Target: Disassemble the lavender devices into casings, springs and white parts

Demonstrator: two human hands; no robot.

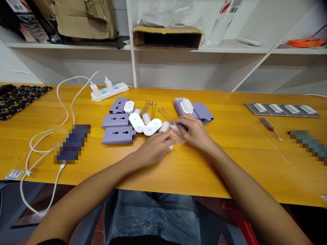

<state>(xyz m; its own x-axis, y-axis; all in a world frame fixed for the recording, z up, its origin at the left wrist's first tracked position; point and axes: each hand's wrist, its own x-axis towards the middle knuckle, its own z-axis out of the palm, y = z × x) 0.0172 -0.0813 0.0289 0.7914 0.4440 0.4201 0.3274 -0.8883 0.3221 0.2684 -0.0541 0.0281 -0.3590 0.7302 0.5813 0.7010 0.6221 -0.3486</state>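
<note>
At the middle of the table my left hand (154, 148) has its fingers bent and closed on a small white piece (170, 147), mostly hidden beneath the fingertips. My right hand (194, 132) is closed close beside it, near a clear pinkish plastic part (178, 136). Something dark shows between its fingers, too covered to name. Just beyond the hands lie white oval caps (152, 127), loose coil springs (165, 114) and small pinkish-white pieces (146, 118). Purple housings with slots (119, 135) are lined up to the left. More purple housings (203, 112) lie behind my right hand, one bearing a white cap (186, 105).
A white power strip (109, 92) with plugs and a looping cable (58, 98) is at the back left. To the right are a screwdriver (270, 128) and a grey tray (283, 109) of white parts. Shelves with a cardboard box (167, 37) rise behind.
</note>
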